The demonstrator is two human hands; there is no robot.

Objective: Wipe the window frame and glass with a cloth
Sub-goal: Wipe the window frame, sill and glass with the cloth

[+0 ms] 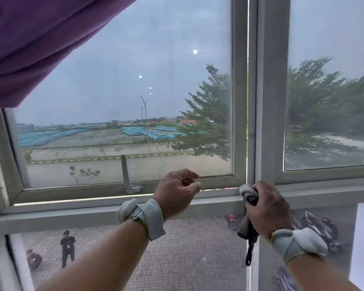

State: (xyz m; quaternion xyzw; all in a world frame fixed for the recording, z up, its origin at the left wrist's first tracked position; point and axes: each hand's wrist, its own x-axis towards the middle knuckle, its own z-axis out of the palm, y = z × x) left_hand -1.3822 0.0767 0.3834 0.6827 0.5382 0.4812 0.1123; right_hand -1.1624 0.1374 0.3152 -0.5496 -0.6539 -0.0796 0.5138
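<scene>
Right hand [267,208]: grip clenched round the cloth [247,208], a grey bunched rag. We see one wad of it bulging out above the curled fingers, pressed against the foot of the white frame [267,101] where the upright meets the lower rail. The remainder hangs out beneath the grip, with a dark strap dangling lower still, along the upright. We cannot tell whether the strap belongs to the cloth.

Left hand [177,192]: grip holds nothing, fingers loosely curled. It hovers to the left of the cloth-holding grip, well apart from the cloth, in front of the sash's lower rail. We cannot tell if it touches the rail.

Glass [124,101]: the pane lies above and left of both grips; a second pane sits above and right of the right grip. Neither grip is on the glass.

Handle [127,177]: grey, upright on the rail, left of the left grip, untouched.

Curtain [40,38]: purple, far up-left of both grips.

Both wrists carry grey bands [149,217].
</scene>
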